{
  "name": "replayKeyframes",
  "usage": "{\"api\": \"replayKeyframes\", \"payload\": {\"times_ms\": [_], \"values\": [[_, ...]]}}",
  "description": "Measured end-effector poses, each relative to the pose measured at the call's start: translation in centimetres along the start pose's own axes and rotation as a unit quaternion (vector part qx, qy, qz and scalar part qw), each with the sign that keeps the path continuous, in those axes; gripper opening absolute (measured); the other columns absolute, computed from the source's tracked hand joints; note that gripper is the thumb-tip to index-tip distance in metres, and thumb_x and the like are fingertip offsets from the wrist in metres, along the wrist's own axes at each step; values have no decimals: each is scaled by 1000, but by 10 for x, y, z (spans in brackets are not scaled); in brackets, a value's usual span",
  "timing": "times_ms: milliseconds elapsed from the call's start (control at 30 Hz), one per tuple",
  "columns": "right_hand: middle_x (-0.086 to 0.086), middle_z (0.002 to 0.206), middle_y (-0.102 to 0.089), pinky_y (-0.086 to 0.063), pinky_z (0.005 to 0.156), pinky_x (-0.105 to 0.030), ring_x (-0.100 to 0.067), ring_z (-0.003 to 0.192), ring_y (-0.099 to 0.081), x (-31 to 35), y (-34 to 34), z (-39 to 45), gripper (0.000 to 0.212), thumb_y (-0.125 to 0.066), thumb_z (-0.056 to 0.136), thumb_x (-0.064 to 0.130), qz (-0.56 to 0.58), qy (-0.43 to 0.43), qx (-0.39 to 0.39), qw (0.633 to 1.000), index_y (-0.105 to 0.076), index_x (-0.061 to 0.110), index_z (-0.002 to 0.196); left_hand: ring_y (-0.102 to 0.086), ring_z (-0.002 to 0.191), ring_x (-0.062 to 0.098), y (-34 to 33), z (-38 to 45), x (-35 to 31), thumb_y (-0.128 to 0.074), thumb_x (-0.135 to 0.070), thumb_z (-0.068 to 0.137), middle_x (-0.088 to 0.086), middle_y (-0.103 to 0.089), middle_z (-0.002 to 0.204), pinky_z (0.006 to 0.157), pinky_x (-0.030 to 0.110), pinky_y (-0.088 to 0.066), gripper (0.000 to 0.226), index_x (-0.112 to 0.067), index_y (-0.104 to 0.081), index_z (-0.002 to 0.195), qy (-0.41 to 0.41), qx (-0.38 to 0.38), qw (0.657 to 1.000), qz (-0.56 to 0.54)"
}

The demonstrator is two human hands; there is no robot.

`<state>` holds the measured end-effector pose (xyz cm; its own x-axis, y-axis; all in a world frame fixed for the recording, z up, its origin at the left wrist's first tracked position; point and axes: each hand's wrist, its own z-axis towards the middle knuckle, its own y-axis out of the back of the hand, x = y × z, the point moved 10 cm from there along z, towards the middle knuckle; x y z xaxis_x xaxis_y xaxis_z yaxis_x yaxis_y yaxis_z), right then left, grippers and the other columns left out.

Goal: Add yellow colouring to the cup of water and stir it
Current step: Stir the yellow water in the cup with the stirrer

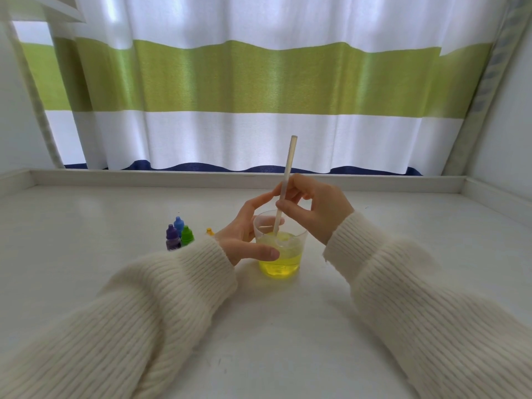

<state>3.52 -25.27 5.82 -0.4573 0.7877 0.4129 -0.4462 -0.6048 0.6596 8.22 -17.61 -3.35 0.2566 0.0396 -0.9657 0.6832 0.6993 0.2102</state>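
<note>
A clear plastic cup (280,263) stands on the white table, about half full of yellow water. My left hand (244,237) wraps around its left side, thumb on the front wall. My right hand (313,208) pinches a pale straw (288,174) that stands almost upright with its lower end dipped in the yellow water. The yellow cap of a colouring bottle (210,231) peeks out behind my left wrist; the bottle's body is hidden.
Three small dropper bottles stand left of the cup: purple (172,239), blue (178,224) and green (187,236). A raised white ledge (247,178) borders the table at the back, with a striped curtain (259,82) behind it.
</note>
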Motion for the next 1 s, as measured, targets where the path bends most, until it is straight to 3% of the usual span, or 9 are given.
{"api": "replayKeyframes", "payload": {"times_ms": [133,267,433,533,633,833,933,1000], "values": [[14,75,-60,-50,72,-21,1,71,-57,-2,4,0,11,-58,81,25,-28,5,-15,999,-53,34,84,-52,103,0,1,-1,2,-75,-5,53,-15,-53,113,75,21,-50,90,-57,-29,109,6,-3,1000,-6],[13,72,-59,-53,69,-27,-2,69,-57,-2,6,-1,11,-57,79,24,-31,3,-16,999,-51,34,80,-49,106,2,0,-1,1,-75,-6,51,-13,-52,115,76,22,-50,89,-57,-29,108,7,-6,1000,-10],[9,71,-60,-51,68,-23,-3,69,-57,0,6,-3,8,-56,76,23,8,-10,-3,1000,-54,31,77,-49,111,6,0,-3,0,-74,-5,51,-9,-52,118,83,27,-47,90,-55,-28,111,3,-6,1000,-13],[10,71,-61,-49,67,-14,-3,69,-57,4,4,-4,10,-58,76,19,42,-12,10,999,-57,29,77,-50,110,6,0,-3,0,-74,-3,52,-8,-52,118,78,24,-50,90,-54,-30,112,3,-4,1000,-21],[11,72,-61,-46,63,-7,-2,70,-57,8,2,-5,16,-59,77,16,68,-17,20,997,-56,31,74,-50,112,9,0,-2,-1,-73,-3,52,-5,-53,120,86,29,-47,91,-52,-29,114,-4,-4,1000,-19],[9,75,-66,-47,74,-12,-1,73,-60,8,-1,-5,8,-63,77,17,109,-24,28,993,-61,25,80,-56,105,2,1,-2,1,-72,2,56,-11,-62,112,78,20,-49,90,-53,-32,115,-20,14,1000,-6],[10,76,-65,-47,79,-17,-3,76,-61,9,-2,-5,8,-64,78,19,109,-23,30,993,-62,25,83,-55,101,-4,0,0,1,-72,3,58,-24,-62,104,71,15,-50,90,-65,-37,105,-24,22,999,3],[13,76,-64,-46,79,-17,-1,76,-60,9,-3,-5,8,-65,79,21,102,-21,29,994,-62,26,84,-55,100,-7,1,1,2,-74,1,57,-24,-62,102,71,16,-49,89,-71,-39,97,-22,17,1000,6]]}}
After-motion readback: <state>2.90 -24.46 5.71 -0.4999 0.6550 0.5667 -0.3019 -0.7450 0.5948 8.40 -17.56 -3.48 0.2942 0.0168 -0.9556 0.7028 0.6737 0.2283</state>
